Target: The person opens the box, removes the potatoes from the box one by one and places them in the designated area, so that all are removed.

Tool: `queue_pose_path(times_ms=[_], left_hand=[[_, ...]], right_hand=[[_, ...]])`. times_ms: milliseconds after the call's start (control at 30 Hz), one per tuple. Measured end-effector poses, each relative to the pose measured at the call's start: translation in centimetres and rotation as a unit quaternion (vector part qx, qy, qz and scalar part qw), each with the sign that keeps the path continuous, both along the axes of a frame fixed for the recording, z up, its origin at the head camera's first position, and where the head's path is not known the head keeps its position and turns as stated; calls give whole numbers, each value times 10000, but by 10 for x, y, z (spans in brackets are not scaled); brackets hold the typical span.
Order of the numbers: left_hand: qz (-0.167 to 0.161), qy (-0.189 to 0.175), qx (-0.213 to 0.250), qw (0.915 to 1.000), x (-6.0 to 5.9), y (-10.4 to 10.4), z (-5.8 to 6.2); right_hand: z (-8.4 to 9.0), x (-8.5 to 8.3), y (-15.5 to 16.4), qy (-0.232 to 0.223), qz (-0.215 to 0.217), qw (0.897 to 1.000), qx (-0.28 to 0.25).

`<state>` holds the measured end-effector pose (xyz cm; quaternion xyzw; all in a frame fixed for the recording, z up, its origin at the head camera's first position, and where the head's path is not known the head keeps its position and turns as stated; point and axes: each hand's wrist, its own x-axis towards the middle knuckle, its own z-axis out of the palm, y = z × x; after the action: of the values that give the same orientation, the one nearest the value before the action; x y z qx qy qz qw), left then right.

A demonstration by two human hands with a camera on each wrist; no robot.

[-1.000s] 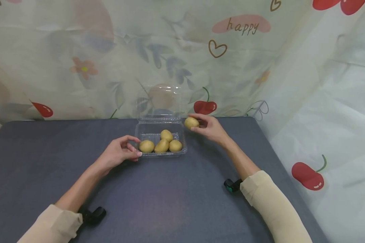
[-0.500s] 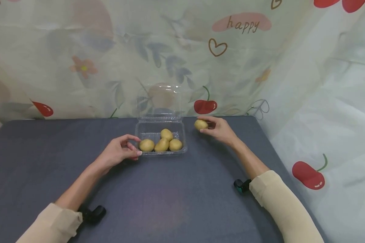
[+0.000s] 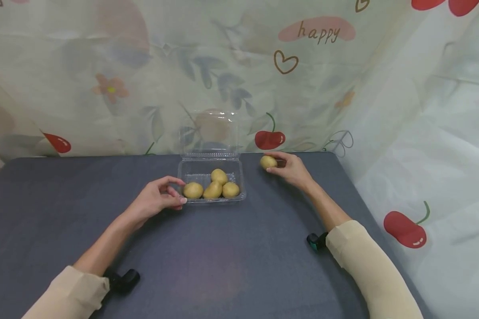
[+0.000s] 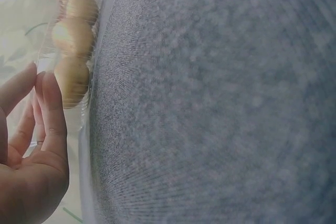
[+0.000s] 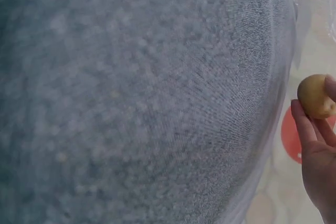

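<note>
A clear plastic clamshell container [image 3: 201, 200] stands at the table's back with its lid [image 3: 209, 133] raised. Several small yellow potatoes [image 3: 213, 190] lie in its tray, most along the front wall. My left hand [image 3: 153, 199] pinches the tray's left rim with thumb and finger; the left wrist view shows those fingertips [image 4: 51, 85] at the clear edge beside the potatoes. Right of the container, my right hand [image 3: 290, 170] holds another potato [image 3: 268, 162] between thumb and fingers. That potato [image 5: 315, 97] shows between the fingertips in the right wrist view.
A dark grey cloth covers the table [image 3: 207, 257]. Behind it hangs a patterned curtain [image 3: 231, 53], close to the raised lid, and a pale sheet [image 3: 435, 146] hangs along the right side. Black wrist cameras [image 3: 125, 281] sit under both forearms.
My right hand has moved right, away from the container, carrying the potato, and has slowed in the last half second. My left hand and the container have stayed in place.
</note>
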<state>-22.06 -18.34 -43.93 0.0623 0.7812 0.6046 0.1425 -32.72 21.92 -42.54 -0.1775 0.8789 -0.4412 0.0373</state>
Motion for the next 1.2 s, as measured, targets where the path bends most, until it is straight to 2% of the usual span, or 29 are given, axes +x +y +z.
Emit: queue_pose_path(times_ms=[233,600,733,1067,1200], left_hand=[[-17,-16,93,10000,0,0,1],[-58,-41,130,9999,-1,-1,-1],[-45,-37,124,9999,-1,-1,-2],[-21,-41,12,10000,2,-1,1],[-26,14,24,10000,1,0,0]], right_hand=[[-6,-6,-1,169,-160,9997,40],[-13,-10,-1,367,-610,9963,484],[-14,-11,-1,384,-542,9959,620],[-13,-7,1,73,-286,9985,469],[-14,-7,0,108,-327,9977,585]])
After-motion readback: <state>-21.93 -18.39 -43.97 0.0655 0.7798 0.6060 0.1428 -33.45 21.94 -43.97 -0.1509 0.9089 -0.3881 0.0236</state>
